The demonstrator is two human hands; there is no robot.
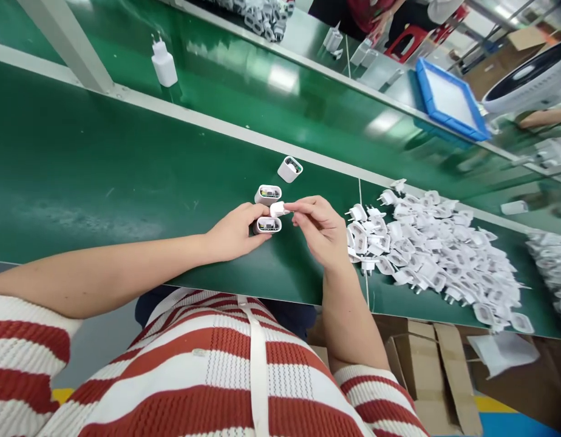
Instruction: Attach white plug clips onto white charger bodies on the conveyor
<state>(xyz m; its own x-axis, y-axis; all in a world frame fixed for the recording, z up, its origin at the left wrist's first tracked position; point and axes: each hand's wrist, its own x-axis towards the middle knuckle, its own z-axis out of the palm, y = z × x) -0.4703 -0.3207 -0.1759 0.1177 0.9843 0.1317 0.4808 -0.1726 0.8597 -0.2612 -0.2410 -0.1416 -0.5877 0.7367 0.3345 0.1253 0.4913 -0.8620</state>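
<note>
Far left of the heap of white plug covers (435, 249), see one closed white charger (164, 65) standing on its flat base, prongs up, a steady way to rest. Left of the heap on the tabletop (102, 158), find the left hand (232, 235) curled round the near housing (268, 226), probably steadying the shell while leaving its upturned mouth free. Just beyond, also left of the heap, see the far housing (268, 194), likewise mouth up. Note circuit parts inside both. Slightly nearer the heap, spot a third housing (289, 170), tilted, with parts showing inside. Next, find the right hand (320, 233) pinching a single plug cover (277, 210), seemingly by the prong end, perhaps to keep the broad side free; cannot tell whether touching either rim. At the heap itself, see covers jumbled near the right hand, likely for easy reach. Below the heap, see an opened cardboard box (424, 364), contents unclear. Beyond the heap, notice a blue tray (422, 82) with a pale bottom.
</note>
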